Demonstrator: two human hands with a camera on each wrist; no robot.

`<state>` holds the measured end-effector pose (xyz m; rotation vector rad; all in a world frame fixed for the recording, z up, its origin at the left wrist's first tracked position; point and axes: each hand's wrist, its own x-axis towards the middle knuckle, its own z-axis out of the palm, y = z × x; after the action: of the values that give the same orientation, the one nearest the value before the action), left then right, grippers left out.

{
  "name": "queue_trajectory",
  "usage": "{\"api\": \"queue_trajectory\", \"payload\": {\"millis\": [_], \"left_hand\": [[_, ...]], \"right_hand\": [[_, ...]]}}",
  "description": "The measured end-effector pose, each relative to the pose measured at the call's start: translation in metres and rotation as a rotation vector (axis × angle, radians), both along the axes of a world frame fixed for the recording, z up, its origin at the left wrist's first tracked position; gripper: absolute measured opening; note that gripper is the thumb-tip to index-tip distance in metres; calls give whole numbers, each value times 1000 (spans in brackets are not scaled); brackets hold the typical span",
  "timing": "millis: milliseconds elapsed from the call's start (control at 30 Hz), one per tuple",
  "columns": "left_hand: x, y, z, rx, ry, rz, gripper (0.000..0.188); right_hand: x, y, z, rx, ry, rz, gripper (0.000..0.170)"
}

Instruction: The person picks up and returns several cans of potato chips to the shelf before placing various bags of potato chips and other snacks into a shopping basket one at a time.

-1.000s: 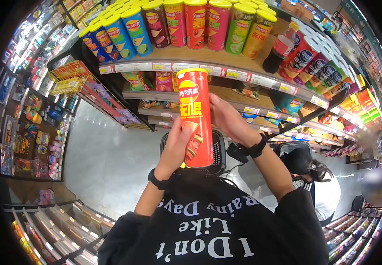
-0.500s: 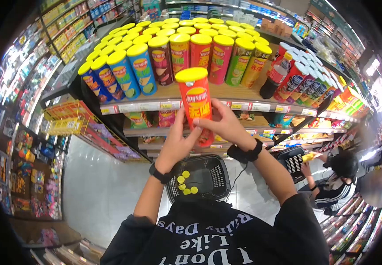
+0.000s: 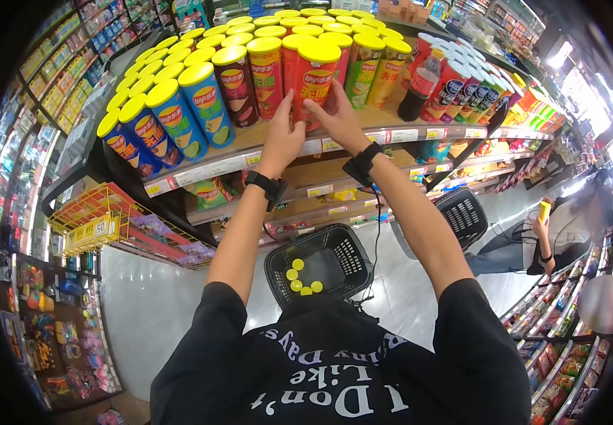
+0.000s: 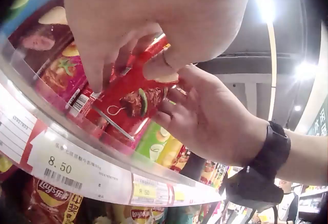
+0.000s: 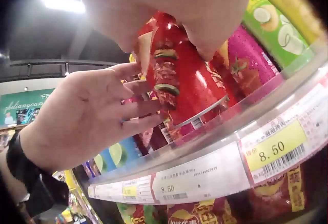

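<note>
A red Lay's chip can (image 3: pixel 315 85) with a yellow lid stands out in front of the row of cans in the head view. My left hand (image 3: pixel 283 144) holds its left side and my right hand (image 3: pixel 343 122) grips its right side, thumbs toward the front. In the left wrist view the right hand (image 4: pixel 207 114) has its fingers bent round the can (image 4: pixel 136 98). From the right wrist, the left hand's (image 5: pixel 89 108) fingers reach along the side of the can (image 5: pixel 189 88), whose bottom rim is close over the shelf's front edge.
Rows of yellow-lidded cans (image 3: pixel 207 106) fill the shelf, with a cola bottle (image 3: pixel 420 88) to their right. A black basket (image 3: pixel 342 262) containing several round yellow things sits below on the floor. Another basket (image 3: pixel 462 216) and a person (image 3: pixel 561 227) are at the right; a yellow wire rack (image 3: pixel 83 219) stands left.
Both hands have carried the red can from in front of the body forward to the shelf's front row. The arms are now stretched out, and the person at the right has moved.
</note>
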<state>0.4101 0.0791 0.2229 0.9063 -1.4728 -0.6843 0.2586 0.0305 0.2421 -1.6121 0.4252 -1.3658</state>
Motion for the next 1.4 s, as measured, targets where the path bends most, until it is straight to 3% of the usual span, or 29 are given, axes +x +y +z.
{"api": "queue_trajectory", "payload": {"millis": [67,200,300,400,600,700,800,1000,1133,1267,1367,1400], "left_hand": [[0,0,-4,61,-16,-5,69],[0,-17,-23,-76,-68,64,73],[1,-26,-23,-10,-155,128,77],[-4,-7,3,147,-164,71,79],[-17,-11,-24,-15,-200,199,84],[-19,-13,-27,8,-153,157,85],[-23,-12,-34,112,-36,105,84],[-43,20,-39,-8,-328,459,80],[-48,32,-39,6,-338,483,81],[-38,-6,-34,12,-4,433,70],[-33,-26,-9,171,317,125,70],[-35,-28,-5,239,346,111,59]], "right_hand": [[1,-2,-6,9,4,10,61],[7,-7,-3,-18,44,-8,61],[6,-9,-4,32,95,0,63],[6,-14,-21,33,59,20,64],[-5,-13,-22,-25,240,-56,79],[-11,-13,-27,23,253,14,83],[-18,-13,-38,-136,381,-120,88],[-20,-22,-46,-215,426,-167,94],[-23,-27,-47,-199,492,-149,97],[-31,-26,-33,-177,472,-62,100],[-27,-47,-49,29,322,119,100],[-26,-49,-47,62,281,141,100]]}}
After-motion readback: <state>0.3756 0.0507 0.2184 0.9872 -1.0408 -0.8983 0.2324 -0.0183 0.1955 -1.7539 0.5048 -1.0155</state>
